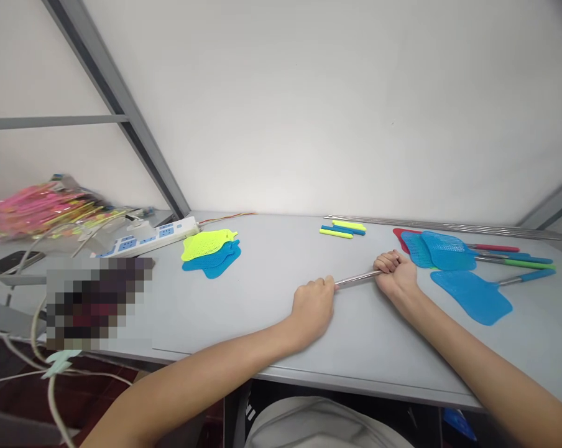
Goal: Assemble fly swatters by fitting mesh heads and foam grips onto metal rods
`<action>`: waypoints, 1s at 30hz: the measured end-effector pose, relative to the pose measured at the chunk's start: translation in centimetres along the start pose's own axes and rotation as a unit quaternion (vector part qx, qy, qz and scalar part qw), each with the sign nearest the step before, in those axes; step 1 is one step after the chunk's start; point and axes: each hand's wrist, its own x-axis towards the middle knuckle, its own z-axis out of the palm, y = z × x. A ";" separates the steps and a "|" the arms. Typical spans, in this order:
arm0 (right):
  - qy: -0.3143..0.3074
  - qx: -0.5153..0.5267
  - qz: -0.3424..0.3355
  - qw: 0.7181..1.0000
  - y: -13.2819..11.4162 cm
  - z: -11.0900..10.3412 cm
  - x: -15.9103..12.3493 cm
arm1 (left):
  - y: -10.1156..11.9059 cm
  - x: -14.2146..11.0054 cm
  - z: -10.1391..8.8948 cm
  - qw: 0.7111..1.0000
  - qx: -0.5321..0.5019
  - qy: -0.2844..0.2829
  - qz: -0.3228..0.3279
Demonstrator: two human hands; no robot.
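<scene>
Rod of slim, shiny metal (357, 279) is spanning the gap between the person's two hands, lying directly to the right of the left hand (313, 311) and directly to the left of the right hand (395, 275). Its long axis is running mostly sideways, slanting a little away from the body toward the right hand, so the left hand is sitting slightly closer to the person. Neither hand is nearer to it than the other: the left is closing its fist around one end portion, the right is curling its fingers around the other, and both ends are disappearing inside the grasps, so one cannot tell how far the metal is reaching within. Beyond the hands, in the space between them, short yellow and blue grips (336, 232) are lying side by side. Well to the left of the left hand, yellow mesh swatter heads (207, 244) are resting over blue ones (220, 260). Just to the right of the right hand, several swatters (472, 297) are lying with their handles pointing away from it, while long thin rods (449, 226) are stretching out behind them.
</scene>
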 end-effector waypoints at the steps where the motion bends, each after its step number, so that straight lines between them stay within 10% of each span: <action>1: 0.001 0.000 0.001 1.000 0.1 0.1 -0.1 | 0.0 0.0 0.0 1.000 -0.001 -0.001 -0.001; 30: 0.023 0.028 0.041 0.998 -2.6 1.9 -0.4 | -1.4 -0.1 -1.7 0.992 -0.051 -0.021 0.115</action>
